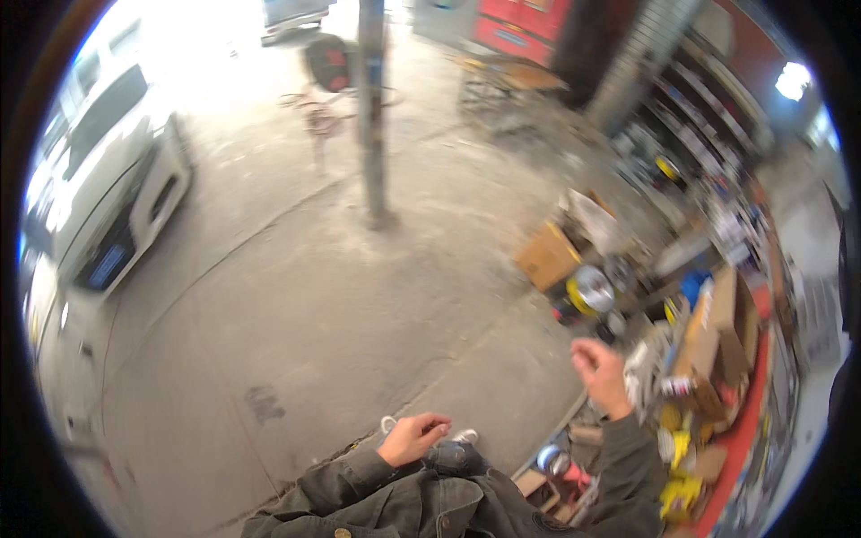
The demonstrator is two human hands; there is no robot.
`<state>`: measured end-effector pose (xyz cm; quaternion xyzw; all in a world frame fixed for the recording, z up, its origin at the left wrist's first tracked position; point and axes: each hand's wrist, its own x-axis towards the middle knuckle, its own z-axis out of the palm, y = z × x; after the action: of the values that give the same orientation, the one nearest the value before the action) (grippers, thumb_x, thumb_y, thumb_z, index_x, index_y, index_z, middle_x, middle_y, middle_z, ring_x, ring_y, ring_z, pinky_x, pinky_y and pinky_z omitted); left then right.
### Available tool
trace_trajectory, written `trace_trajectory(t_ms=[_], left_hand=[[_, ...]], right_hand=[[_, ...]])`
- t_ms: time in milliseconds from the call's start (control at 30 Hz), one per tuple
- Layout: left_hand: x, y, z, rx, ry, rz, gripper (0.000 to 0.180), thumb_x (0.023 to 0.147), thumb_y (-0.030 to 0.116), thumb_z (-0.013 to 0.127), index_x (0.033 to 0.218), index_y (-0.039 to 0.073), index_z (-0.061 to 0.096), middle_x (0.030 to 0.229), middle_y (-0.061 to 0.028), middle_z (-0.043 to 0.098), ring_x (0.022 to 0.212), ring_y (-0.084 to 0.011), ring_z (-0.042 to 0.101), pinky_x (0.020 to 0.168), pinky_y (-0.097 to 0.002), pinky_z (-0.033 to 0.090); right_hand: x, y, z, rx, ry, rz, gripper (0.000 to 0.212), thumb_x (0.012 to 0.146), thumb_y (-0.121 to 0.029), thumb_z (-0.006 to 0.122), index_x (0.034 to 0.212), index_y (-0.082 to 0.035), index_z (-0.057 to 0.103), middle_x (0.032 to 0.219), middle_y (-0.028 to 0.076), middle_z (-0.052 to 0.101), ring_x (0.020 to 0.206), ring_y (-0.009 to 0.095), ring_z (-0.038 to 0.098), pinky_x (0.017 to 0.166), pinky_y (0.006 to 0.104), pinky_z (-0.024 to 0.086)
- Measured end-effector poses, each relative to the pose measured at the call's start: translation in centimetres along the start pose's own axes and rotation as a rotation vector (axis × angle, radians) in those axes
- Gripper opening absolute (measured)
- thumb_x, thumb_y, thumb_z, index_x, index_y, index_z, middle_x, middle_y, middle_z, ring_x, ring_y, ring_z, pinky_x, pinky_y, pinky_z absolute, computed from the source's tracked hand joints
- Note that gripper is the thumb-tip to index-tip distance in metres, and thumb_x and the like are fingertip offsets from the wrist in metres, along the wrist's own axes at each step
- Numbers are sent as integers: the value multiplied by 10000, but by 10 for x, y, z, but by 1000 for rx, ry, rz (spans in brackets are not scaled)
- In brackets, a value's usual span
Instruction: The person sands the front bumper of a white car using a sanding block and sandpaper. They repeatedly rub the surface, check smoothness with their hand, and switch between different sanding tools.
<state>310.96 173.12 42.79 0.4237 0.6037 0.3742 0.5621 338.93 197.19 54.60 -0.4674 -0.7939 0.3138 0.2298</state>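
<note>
My left hand [416, 438] hangs in front of my dark jacket, its fingers loosely bent and pointing right. It appears to hold nothing. Below it, the white tip of a shoe [465, 437] shows on the concrete floor. My right hand [603, 375] is raised beside a cluttered workbench, with fingers and thumb loosely curved and nothing visible between them. Nearest to it on the bench are a crumpled pale cloth [641, 368] and an opened cardboard box [713, 336]. Motion blur softens both hands.
A metal post [372, 117] stands ahead, with a tangled hose [318, 121] beside it. A white car [112, 193] is at the left. On the floor ahead right sit a cardboard carton [547, 255] and a yellow-and-silver machine [589, 290]. Loaded shelves [695, 112] stand farther right.
</note>
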Motion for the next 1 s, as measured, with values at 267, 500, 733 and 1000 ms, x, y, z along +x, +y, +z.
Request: trace_trajectory(t_ms=[267, 500, 733, 1000], left_hand=[[-97, -53, -166, -33, 655, -124, 260, 1010, 164, 597, 1180, -20, 669, 1056, -102, 749, 997, -156, 711, 860, -301, 559], [-110, -107, -250, -398, 914, -274, 279, 995, 253, 617, 1160, 43, 697, 1004, -84, 763, 928, -155, 721, 835, -300, 549], [-42, -114, -412, -171, 938, -324, 316, 979, 309, 614, 1163, 62, 686, 1038, -138, 744, 964, -283, 714, 847, -370, 549], [-17, -265, -601, -608, 1376, -339, 308, 988, 210, 629, 1177, -32, 654, 995, -121, 737, 874, -181, 706, 773, -314, 571]], right_hand=[[32, 101, 308, -190, -653, 71, 277, 894, -231, 683, 1131, -96, 728, 968, 127, 754, 840, 279, 723, 777, 384, 568], [59, 145, 427, 108, -1007, 495, 234, 937, -146, 623, 1088, 5, 717, 829, 113, 735, 675, 203, 711, 583, 332, 558], [242, 83, 544, -48, -1051, 526, 200, 942, -105, 595, 1043, 37, 692, 796, 150, 717, 634, 238, 701, 521, 378, 551], [568, -143, 702, 350, -894, 91, 195, 933, -83, 559, 1065, 10, 667, 808, 117, 688, 594, 188, 643, 489, 321, 513]])
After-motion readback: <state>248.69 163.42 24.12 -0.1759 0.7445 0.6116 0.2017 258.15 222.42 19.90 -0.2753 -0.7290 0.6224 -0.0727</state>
